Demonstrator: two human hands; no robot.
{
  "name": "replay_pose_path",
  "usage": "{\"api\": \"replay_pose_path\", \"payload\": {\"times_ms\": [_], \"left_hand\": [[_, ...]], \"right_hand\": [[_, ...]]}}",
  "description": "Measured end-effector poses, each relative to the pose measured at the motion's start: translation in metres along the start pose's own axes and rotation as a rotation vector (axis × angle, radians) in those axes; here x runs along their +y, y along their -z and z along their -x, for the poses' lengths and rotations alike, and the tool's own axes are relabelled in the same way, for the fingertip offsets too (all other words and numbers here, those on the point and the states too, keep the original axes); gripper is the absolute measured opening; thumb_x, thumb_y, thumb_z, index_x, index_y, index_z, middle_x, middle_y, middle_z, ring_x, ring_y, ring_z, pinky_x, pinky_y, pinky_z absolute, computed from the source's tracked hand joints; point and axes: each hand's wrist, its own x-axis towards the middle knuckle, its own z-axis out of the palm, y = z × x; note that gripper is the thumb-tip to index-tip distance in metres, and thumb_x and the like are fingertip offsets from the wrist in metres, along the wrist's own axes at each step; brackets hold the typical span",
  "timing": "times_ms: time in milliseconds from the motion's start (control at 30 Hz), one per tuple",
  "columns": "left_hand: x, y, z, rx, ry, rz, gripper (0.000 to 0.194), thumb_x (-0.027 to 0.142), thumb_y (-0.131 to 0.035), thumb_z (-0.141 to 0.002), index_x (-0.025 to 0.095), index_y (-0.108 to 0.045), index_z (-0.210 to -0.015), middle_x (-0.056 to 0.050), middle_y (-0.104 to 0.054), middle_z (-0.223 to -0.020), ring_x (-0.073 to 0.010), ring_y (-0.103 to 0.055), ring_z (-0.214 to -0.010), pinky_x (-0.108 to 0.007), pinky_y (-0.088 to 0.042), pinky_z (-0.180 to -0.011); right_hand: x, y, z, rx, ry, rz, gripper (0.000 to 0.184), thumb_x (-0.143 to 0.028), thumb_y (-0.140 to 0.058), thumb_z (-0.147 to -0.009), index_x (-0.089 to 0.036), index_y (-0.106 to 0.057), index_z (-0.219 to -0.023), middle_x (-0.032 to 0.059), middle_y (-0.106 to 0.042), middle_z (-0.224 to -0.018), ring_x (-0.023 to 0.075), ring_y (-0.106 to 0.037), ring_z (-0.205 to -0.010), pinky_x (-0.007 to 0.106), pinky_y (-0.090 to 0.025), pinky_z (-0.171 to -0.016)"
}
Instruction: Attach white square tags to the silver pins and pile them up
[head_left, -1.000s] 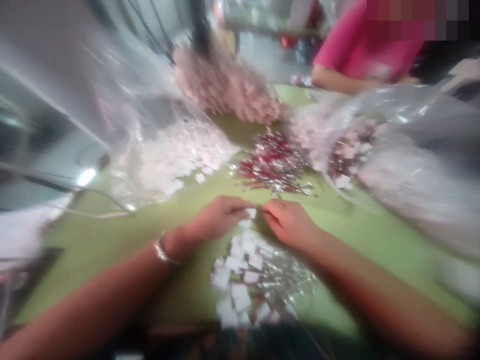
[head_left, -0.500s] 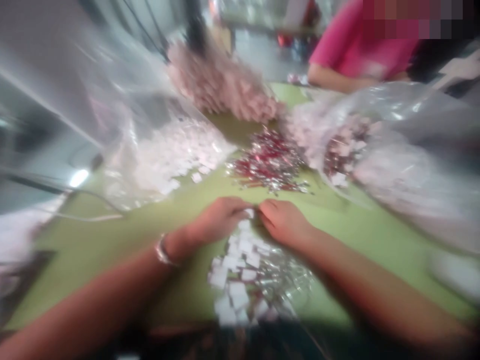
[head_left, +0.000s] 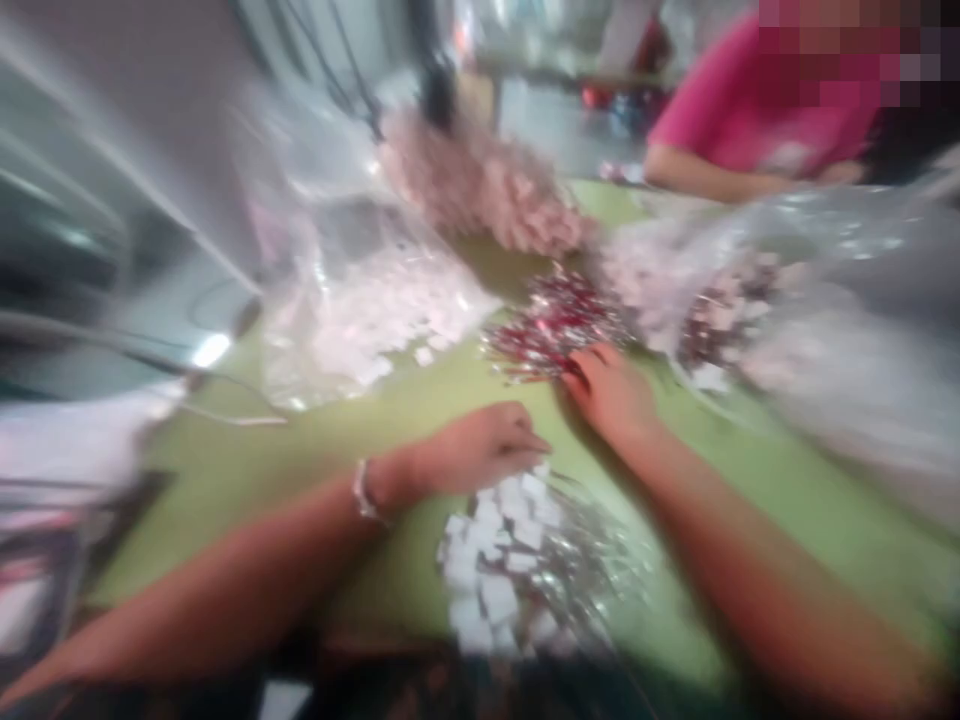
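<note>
My left hand (head_left: 487, 447) is closed in a pinch just above the far end of a pile of small white square tags (head_left: 480, 570). What lies between its fingertips, if anything, is too small and blurred to name. Thin, shiny, clear and brownish strips (head_left: 585, 565) lie beside the tags, on the right of the pile. Farther away, my right hand (head_left: 615, 395) touches the near edge of a heap of thin red and silver pieces (head_left: 559, 320). Its fingers are bent together, and what they grip is hidden.
On the left, a clear plastic bag (head_left: 300, 290) holds many white pieces. Pale pink bundles (head_left: 487, 185) lie at the back. Another large clear bag (head_left: 840, 330) is at the right on the green table (head_left: 352, 425). Across the table sits a person in a pink shirt (head_left: 772, 110).
My two hands were together above the tags and have separated. My right hand has moved away from me to the red and silver heap; my left stays near the tags. The view has shifted slightly.
</note>
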Motion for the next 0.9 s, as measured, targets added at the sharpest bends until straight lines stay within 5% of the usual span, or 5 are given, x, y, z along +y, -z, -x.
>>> {"api": "replay_pose_path", "payload": {"times_ms": [133, 300, 533, 667, 900], "left_hand": [[-0.024, 0.026, 0.009, 0.349, 0.361, -0.405, 0.029, 0.032, -0.044, -0.095, 0.018, -0.070, -0.095, -0.008, -0.065, -0.095, -0.0206, -0.059, -0.090, -0.034, -0.047, -0.082], [-0.049, 0.056, 0.021, 0.338, 0.767, -0.758, 0.028, 0.031, -0.046, -0.092, 0.013, -0.067, -0.094, -0.016, -0.061, -0.095, -0.0293, -0.057, -0.093, -0.040, -0.047, -0.080], [-0.051, 0.051, 0.022, 0.302, 0.730, -0.651, 0.027, 0.022, -0.048, -0.088, 0.014, -0.061, -0.110, -0.014, -0.064, -0.100, -0.0288, -0.059, -0.090, -0.039, -0.047, -0.077], [-0.038, 0.045, 0.019, 0.455, 0.660, -0.445, 0.026, 0.022, -0.054, -0.085, 0.017, -0.066, -0.108, -0.009, -0.068, -0.097, -0.0247, -0.061, -0.087, -0.037, -0.046, -0.078], [-0.018, 0.016, 0.010, 0.487, 0.703, 0.643, 0.031, 0.037, -0.069, -0.077, 0.016, -0.071, -0.099, -0.001, -0.062, -0.061, -0.0109, -0.052, -0.052, -0.024, -0.040, -0.051]], "right_hand": [[0.008, -0.007, 0.003, 0.134, 0.098, -0.015, 0.024, -0.025, -0.048, -0.092, -0.021, -0.070, -0.096, 0.0064, -0.067, -0.103, 0.0208, -0.062, -0.086, 0.031, -0.043, -0.065], [0.007, 0.009, 0.009, 0.316, 0.183, -0.137, 0.023, -0.026, -0.048, -0.092, -0.017, -0.069, -0.090, 0.0097, -0.068, -0.099, 0.0211, -0.062, -0.089, 0.031, -0.047, -0.073], [-0.023, 0.021, 0.025, -0.190, 0.202, -0.104, 0.024, -0.015, -0.046, -0.086, -0.019, -0.067, -0.098, 0.0060, -0.070, -0.085, 0.0180, -0.060, -0.068, 0.029, -0.038, -0.059], [-0.024, 0.025, 0.023, -0.323, 0.142, -0.117, 0.024, -0.027, -0.046, -0.091, -0.022, -0.069, -0.093, 0.0046, -0.071, -0.077, 0.0175, -0.058, -0.062, 0.029, -0.033, -0.056], [-0.029, 0.033, 0.026, -0.234, 0.103, -0.464, 0.021, -0.028, -0.053, -0.086, -0.022, -0.069, -0.075, -0.0012, -0.069, -0.068, 0.0114, -0.056, -0.057, 0.026, -0.035, -0.056]]}}
